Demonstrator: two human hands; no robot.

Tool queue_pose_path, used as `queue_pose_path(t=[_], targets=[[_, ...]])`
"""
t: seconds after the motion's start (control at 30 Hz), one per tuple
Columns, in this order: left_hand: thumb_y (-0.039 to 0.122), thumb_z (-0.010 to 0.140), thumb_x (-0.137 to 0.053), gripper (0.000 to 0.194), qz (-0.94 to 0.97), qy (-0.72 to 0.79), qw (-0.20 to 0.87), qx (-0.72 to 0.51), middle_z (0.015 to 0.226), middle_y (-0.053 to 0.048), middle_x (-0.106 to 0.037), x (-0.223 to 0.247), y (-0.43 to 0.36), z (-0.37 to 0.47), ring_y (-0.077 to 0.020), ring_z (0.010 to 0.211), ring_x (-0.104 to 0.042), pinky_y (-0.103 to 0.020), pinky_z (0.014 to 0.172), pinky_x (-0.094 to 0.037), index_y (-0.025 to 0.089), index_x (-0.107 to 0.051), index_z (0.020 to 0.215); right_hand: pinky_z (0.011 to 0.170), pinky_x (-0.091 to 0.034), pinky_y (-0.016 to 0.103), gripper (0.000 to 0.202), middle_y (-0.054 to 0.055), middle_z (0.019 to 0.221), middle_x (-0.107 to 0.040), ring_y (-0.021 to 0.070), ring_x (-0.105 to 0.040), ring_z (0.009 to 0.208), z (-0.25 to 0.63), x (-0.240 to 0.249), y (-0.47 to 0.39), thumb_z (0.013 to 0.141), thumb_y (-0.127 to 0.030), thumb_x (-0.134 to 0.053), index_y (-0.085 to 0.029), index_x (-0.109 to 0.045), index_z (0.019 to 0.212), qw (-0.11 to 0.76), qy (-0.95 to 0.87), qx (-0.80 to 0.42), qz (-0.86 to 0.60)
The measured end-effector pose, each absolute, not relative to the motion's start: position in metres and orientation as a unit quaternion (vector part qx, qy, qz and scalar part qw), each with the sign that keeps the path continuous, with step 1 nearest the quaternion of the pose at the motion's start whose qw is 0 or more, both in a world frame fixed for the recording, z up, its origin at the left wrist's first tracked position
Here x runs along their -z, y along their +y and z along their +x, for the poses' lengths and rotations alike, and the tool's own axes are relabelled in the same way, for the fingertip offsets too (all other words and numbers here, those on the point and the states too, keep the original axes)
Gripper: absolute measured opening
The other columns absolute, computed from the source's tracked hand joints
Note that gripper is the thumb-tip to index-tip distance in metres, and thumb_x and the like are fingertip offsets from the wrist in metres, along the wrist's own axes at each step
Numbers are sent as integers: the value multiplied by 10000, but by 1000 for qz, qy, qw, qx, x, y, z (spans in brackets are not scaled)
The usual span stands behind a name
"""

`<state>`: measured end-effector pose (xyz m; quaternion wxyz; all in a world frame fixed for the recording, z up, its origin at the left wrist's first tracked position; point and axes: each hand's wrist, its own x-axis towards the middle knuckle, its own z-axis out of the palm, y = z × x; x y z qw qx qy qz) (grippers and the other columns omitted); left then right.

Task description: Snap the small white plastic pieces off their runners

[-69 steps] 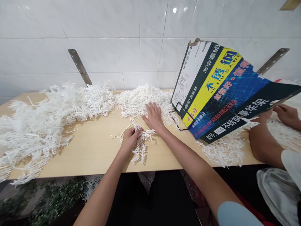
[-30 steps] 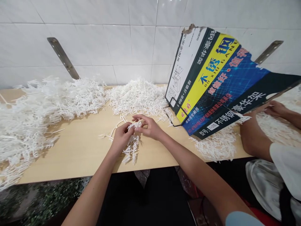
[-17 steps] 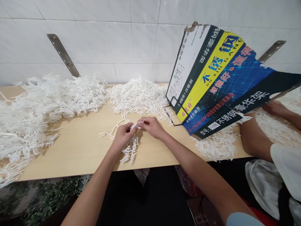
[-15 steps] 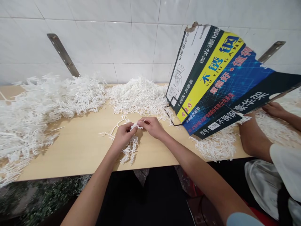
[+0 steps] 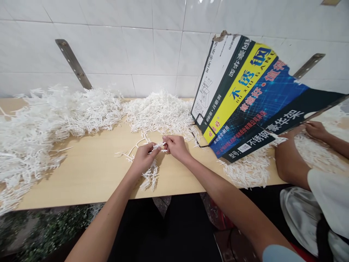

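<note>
Two hands over the bench (image 5: 89, 167): the left hand (image 5: 143, 156) and right hand (image 5: 176, 147) hold white sprigs (image 5: 157, 146) in narrowed fingers. One cardboard panel (image 5: 245, 98) tilts at right. Far: two white heaps (image 5: 160, 111), two brackets (image 5: 74, 64). Earlier, the right hand lay open against one heap.

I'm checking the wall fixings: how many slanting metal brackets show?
2. The left bracket rises behind the large white pile; the right bracket is partly behind the printed cardboard, which may hide others.
</note>
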<state>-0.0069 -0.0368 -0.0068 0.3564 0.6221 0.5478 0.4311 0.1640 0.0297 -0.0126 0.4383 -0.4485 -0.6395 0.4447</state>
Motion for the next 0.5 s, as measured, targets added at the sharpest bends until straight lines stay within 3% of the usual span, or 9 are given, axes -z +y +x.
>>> queue_pose_path(t=[0.13,0.23,0.33,0.4,0.47,0.5], targets=[[458,845,-709,321,579,557,364,-471,679,6,-577,11,-42,-13,-163,685,-513,-276,645,-362,174,-643,712,432,-425,234,542,-20,515,-523,119,-545,418,166,19,41,934,-667,-555,-194,-573,670,506,-517,-518,-457],[465,844,-706,319,561,559,367,-488,696,7,-580,11,-44,-15,-162,700,-511,-276,664,-368,173,-643,728,445,-444,225,479,-17,628,-559,99,-551,439,165,22,41,946,-610,-575,-176,-626,750,477,-580,-501,-431],[461,865,-678,331,592,556,362,-457,675,13,-546,9,-43,-13,-150,679,-472,-276,651,-343,169,-630,717,489,-474,224,347,27,893,-663,96,-587,547,166,17,35,962,-502,-598,-190,-724,1047,437,-663,-460,-398],[463,876,-663,339,600,561,354,-446,664,15,-530,8,-42,-12,-146,669,-456,-276,644,-332,167,-625,714,554,-501,225,369,73,1129,-681,122,-644,716,167,11,32,966,-469,-610,-220,-722,1215,427,-698,-454,-354],[471,874,-659,339,594,567,350,-451,660,14,-526,8,-41,-11,-148,665,-451,-275,637,-328,166,-635,729,609,-508,230,372,89,1212,-684,148,-656,832,169,7,29,946,-482,-653,-217,-753,1187,397,-728,-464,-311],[475,872,-660,339,590,569,350,-454,658,14,-525,8,-41,-11,-148,661,-448,-275,632,-326,165,-640,736,616,-500,232,361,82,1138,-711,151,-650,819,169,6,28,924,-500,-684,-202,-780,1102,376,-738,-471,-305]])
